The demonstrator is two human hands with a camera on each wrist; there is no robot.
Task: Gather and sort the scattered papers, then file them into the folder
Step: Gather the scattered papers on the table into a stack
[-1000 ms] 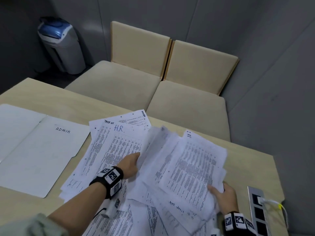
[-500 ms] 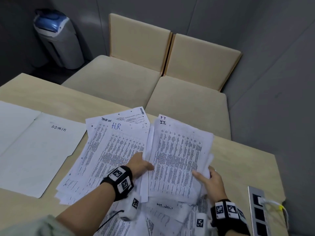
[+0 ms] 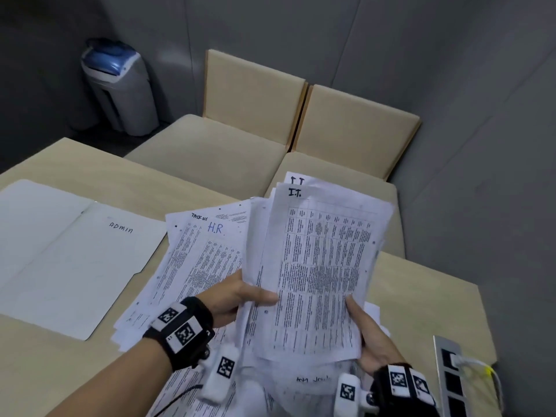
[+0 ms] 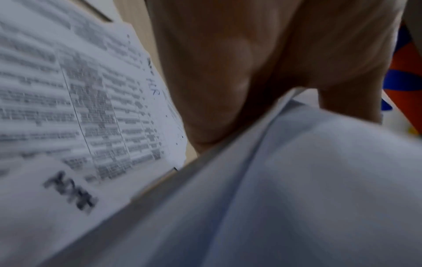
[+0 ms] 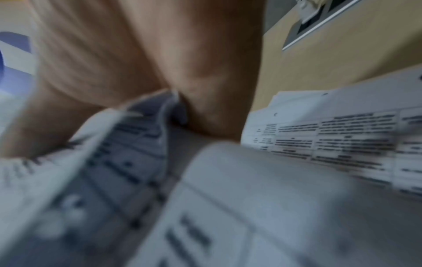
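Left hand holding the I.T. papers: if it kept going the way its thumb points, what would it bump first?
Probably the right hand, gripping the I.T. papers opposite the left hand; depth is unclear.

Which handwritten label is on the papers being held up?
The I.T. sheets, lifted by the left hand and right hand; the H.R. sheet lies on the table.

head: dim, bluish, sharp, edges bowed | wrist views: heavy blur, dim
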